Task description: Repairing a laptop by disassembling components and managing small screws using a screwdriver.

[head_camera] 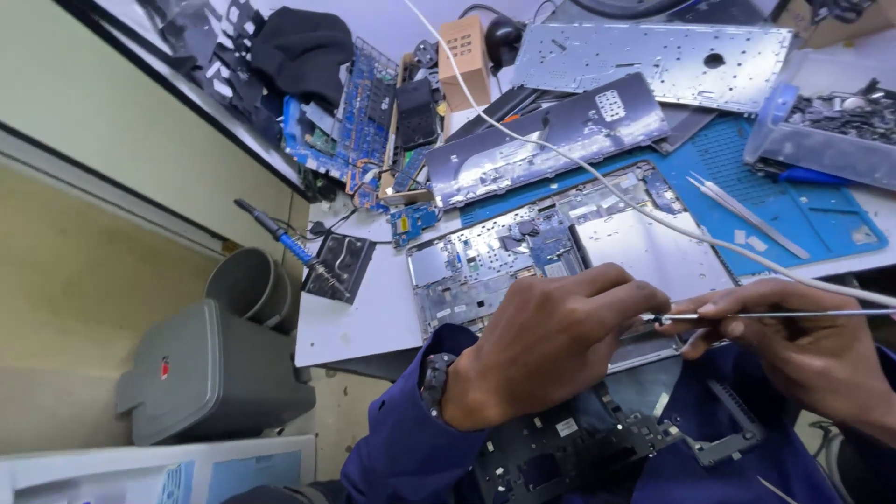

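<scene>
Laptop frame, a black plastic skeleton full of cut-outs, lay across the person's lap at the lower middle of the frame, partly hidden under both hands. At the far left stood a grey bin on the floor, and just above and right of it a soldering iron with a blue grip rested on its stand at the edge of the white table. In the centre of the frame the opened laptop base, its circuit board bare, sat on the table just beyond the hands. The left hand was curled over the frame with its fingertips pinched together on something too small to make out. Right of it, the right hand was clamped on a thin metal tool held level, its tip meeting the left fingertips. A white cable crossed the blue mat in the upper right, where tweezers lay. The step in hand looked like picking or seating a tiny part at the pinch point; the next move would likely call for a steady tip and a firm hold on the frame.
</scene>
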